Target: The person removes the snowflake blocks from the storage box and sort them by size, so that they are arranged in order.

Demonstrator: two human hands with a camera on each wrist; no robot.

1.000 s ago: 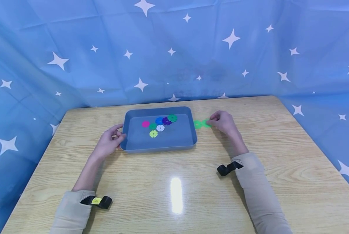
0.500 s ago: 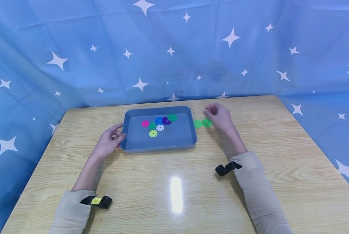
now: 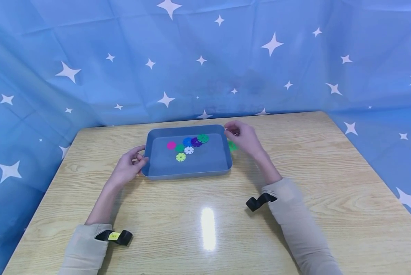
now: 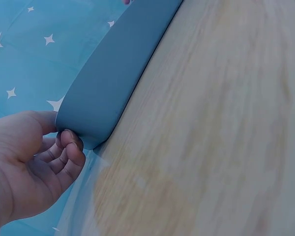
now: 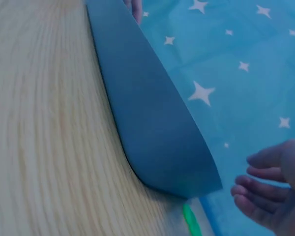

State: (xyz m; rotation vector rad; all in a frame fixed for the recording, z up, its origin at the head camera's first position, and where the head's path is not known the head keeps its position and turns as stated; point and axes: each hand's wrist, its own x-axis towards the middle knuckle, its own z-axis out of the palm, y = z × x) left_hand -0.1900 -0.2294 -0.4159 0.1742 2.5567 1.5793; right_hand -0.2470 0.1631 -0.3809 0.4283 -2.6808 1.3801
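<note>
A shallow blue-grey tray (image 3: 186,175) sits near the back of the table. My left hand (image 3: 127,167) grips its left end; in the left wrist view the thumb goes behind the wall and the fingers curl below the rim. Over the tray's right edge hovers my right hand (image 3: 245,139), fingers loosely bent and holding nothing. Seen from the right wrist, this hand (image 5: 273,187) is apart from the tray's corner. Beneath it, a green notched disc (image 3: 233,146) lies against the tray's right side, partly hidden. Another green disc there is covered by the hand.
Inside the tray lie several flat discs, among them a pink disc (image 3: 171,145), a white disc (image 3: 189,150), a yellow disc (image 3: 180,157) and a purple disc (image 3: 196,142). A blue star-patterned cloth (image 3: 205,76) hangs behind the wooden table (image 3: 177,225).
My right hand has let go of the green discs, risen off them and moved left to the tray's right edge. My left hand and the tray have stayed put.
</note>
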